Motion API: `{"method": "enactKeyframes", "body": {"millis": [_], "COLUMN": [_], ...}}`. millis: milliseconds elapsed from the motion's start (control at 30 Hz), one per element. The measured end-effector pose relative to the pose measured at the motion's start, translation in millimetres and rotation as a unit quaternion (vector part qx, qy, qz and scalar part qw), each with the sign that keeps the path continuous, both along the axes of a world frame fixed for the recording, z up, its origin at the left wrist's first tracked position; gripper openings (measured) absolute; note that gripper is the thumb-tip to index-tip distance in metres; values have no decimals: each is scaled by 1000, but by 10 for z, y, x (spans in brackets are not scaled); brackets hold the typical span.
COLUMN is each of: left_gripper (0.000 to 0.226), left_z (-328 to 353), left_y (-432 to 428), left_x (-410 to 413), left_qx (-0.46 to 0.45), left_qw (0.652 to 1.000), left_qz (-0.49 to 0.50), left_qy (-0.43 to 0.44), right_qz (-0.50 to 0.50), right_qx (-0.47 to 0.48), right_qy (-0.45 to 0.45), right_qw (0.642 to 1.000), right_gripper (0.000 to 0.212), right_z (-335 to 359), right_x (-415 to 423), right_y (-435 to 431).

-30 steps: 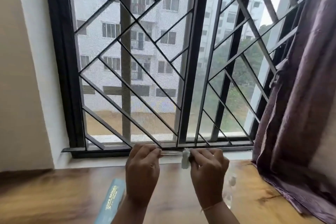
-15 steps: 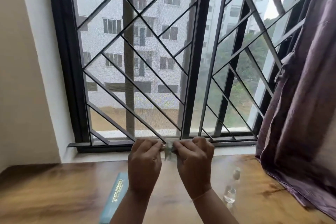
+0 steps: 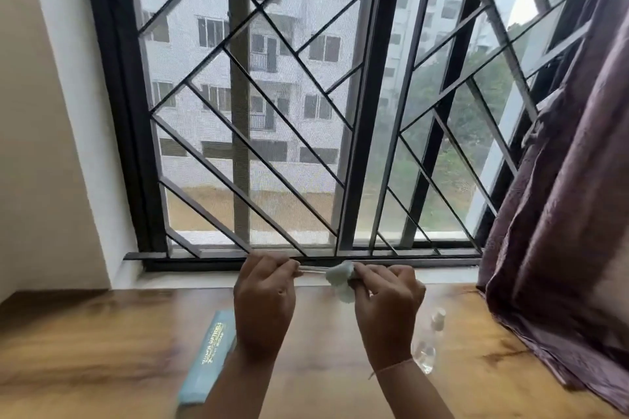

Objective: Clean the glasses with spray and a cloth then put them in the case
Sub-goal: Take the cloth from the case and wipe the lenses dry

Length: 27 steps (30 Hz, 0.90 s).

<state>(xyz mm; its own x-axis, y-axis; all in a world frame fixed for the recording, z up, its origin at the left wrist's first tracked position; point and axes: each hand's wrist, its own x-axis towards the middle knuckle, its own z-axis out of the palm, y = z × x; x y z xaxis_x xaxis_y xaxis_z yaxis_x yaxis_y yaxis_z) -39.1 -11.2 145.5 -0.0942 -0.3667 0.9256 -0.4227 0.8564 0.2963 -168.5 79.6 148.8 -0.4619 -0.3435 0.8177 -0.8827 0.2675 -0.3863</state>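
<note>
My left hand pinches one end of the glasses, of which only a thin pale bar shows between my hands. My right hand holds a small pale blue cloth pressed around the glasses' other part. Both hands are raised above the wooden table, in front of the window sill. A light blue glasses case with gold lettering lies shut on the table under my left forearm. A small clear spray bottle stands on the table just right of my right wrist.
A black window frame with a diagonal metal grille fills the view ahead. A purple curtain hangs at the right and drapes onto the table's right edge. A cream wall bounds the left side.
My right hand with the cloth slid left until it nearly touched my left hand, then moved back right along the glasses. The view has tilted down slightly.
</note>
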Motion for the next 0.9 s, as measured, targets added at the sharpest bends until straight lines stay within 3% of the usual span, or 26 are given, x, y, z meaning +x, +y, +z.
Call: {"method": "enactKeyframes", "body": {"millis": [167, 267, 400, 533, 633, 733, 900], "left_gripper": [13, 18, 17, 20, 13, 11, 19], "left_z": [-2, -9, -36, -51, -111, -179, -157], "left_y": [103, 120, 58, 26, -16, -45, 17], "left_x": [-129, -140, -87, -63, -49, -49, -94], "left_qx": [3, 12, 18, 24, 40, 98, 272], "left_qw": [999, 999, 1000, 1000, 999, 994, 946], "left_qz": [-18, -25, -7, 3, 15, 24, 22], "left_qy": [-32, -37, -22, -3, 9, 49, 173], "right_qz": [86, 88, 58, 63, 91, 107, 127], "right_qx": [14, 17, 9, -27, -64, -99, -143], "right_qy": [92, 91, 33, -110, -280, -445, -581], "right_qw": [992, 992, 998, 992, 953, 884, 791], "right_gripper": [11, 11, 19, 21, 30, 20, 24], "right_z": [45, 36, -73, -271, -335, -432, -492], "right_x": [229, 179, -73, -286, -324, -366, -438], "right_y": [-99, -81, 40, 169, 269, 326, 318]}}
